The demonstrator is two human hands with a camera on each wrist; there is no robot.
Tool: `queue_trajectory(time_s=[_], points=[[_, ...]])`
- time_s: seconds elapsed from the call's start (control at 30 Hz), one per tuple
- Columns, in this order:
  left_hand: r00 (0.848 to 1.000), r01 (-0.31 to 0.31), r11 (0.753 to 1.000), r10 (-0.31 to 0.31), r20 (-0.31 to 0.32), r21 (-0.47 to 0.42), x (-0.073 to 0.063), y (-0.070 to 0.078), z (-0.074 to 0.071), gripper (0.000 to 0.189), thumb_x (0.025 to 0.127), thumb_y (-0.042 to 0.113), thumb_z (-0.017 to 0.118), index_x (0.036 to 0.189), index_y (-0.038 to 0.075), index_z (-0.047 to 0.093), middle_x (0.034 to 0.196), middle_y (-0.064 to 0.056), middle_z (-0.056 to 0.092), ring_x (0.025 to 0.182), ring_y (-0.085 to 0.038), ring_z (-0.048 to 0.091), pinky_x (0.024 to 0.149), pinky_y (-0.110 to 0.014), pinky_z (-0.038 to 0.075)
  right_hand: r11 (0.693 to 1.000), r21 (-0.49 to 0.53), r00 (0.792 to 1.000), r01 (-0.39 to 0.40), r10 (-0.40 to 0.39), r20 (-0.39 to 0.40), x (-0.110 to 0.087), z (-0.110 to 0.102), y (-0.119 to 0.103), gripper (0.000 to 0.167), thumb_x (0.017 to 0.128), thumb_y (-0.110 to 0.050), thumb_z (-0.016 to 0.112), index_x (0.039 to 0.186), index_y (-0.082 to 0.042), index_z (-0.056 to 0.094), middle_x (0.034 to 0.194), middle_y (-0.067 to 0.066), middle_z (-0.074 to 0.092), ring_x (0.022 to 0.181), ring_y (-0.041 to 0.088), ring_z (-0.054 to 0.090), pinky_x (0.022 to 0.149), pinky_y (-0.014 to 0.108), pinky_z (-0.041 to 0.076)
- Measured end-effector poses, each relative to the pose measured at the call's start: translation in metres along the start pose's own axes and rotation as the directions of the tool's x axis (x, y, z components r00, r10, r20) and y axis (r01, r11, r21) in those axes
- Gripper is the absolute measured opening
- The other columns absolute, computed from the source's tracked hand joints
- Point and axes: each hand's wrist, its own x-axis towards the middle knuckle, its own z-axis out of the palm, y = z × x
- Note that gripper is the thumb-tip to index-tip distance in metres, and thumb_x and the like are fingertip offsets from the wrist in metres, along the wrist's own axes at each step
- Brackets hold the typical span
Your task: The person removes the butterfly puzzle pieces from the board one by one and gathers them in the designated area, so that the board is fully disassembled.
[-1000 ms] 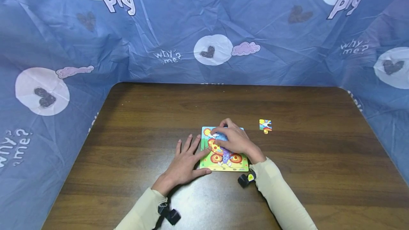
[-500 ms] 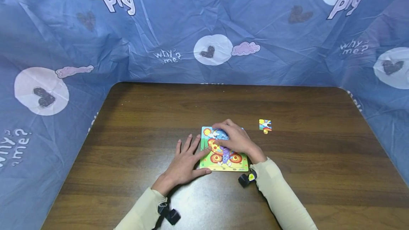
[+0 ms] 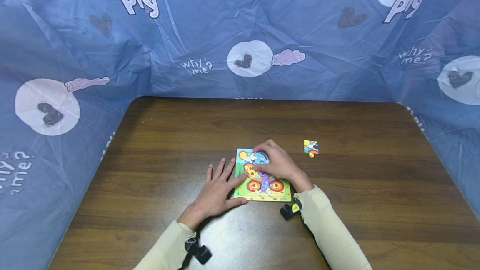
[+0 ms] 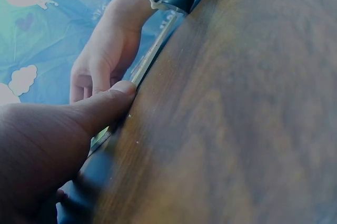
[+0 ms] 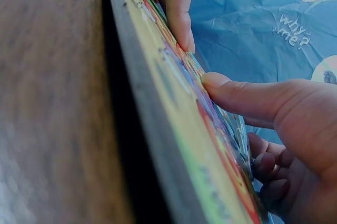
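The puzzle [image 3: 264, 186] lies flat on the worktop [image 3: 168, 141], between and partly beneath the hands. At its left side the left hand [image 3: 214, 193] is spread, forefinger over its picture and thumb at its near edge. The right hand [image 3: 278, 164] reaches over its upper right part, fingers bent, thumb on the picture; whether it pinches a piece I cannot tell. A loose piece [image 3: 311, 146] lies right of the puzzle, apart from it.

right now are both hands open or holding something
Left hand: open, fingers spread, touching the puzzle.
Right hand: over the puzzle; whether it grips anything can't be told.
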Motion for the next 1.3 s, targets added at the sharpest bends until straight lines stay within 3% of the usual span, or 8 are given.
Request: queue_trajectory(time_s=[0.5,0.83,1.07,1.3], points=[[1.000,0.001,1.000,-0.001,-0.011,-0.008,0.001,0.000,0.001,0.070,0.088,0.061,0.064,0.149,0.031,0.047,0.167,-0.019,0.022,0.154,-0.048,0.014,0.118,-0.075,0.011,0.996,0.053,0.994,0.076,-0.071,-0.080,-0.001,-0.001,0.001,0.054,0.077,-0.032,0.087,0.125,-0.015,0.070,0.113,0.006,0.061,0.096,0.019,0.058,0.086,0.036,0.049],[1.000,0.011,1.000,-0.011,0.010,-0.007,0.001,-0.002,0.002,0.072,0.088,0.062,0.062,0.151,0.032,0.045,0.168,-0.017,0.019,0.156,-0.046,0.012,0.119,-0.074,0.008,0.997,0.020,0.993,0.077,-0.075,-0.086,-0.004,-0.004,-0.004,0.054,0.077,-0.028,0.087,0.126,-0.013,0.070,0.114,0.008,0.061,0.100,0.022,0.059,0.091,0.041,0.050],[1.000,0.005,1.000,-0.005,0.002,-0.015,0.002,0.000,0.001,0.069,0.088,0.060,0.064,0.149,0.030,0.048,0.167,-0.020,0.022,0.154,-0.048,0.013,0.118,-0.075,0.011,0.996,0.024,0.990,0.081,-0.078,-0.114,-0.009,-0.012,-0.002,0.053,0.075,-0.026,0.088,0.124,-0.012,0.071,0.112,0.008,0.062,0.097,0.022,0.059,0.088,0.041,0.050],[0.999,0.025,1.000,-0.024,0.027,-0.018,0.002,-0.001,0.001,0.072,0.089,0.062,0.063,0.151,0.032,0.044,0.169,-0.016,0.017,0.156,-0.044,0.009,0.120,-0.072,0.006,0.998,0.014,0.990,0.063,-0.061,-0.127,-0.017,-0.023,0.007,0.054,0.075,-0.025,0.089,0.124,-0.011,0.071,0.113,0.009,0.062,0.098,0.023,0.059,0.086,0.040,0.049]])
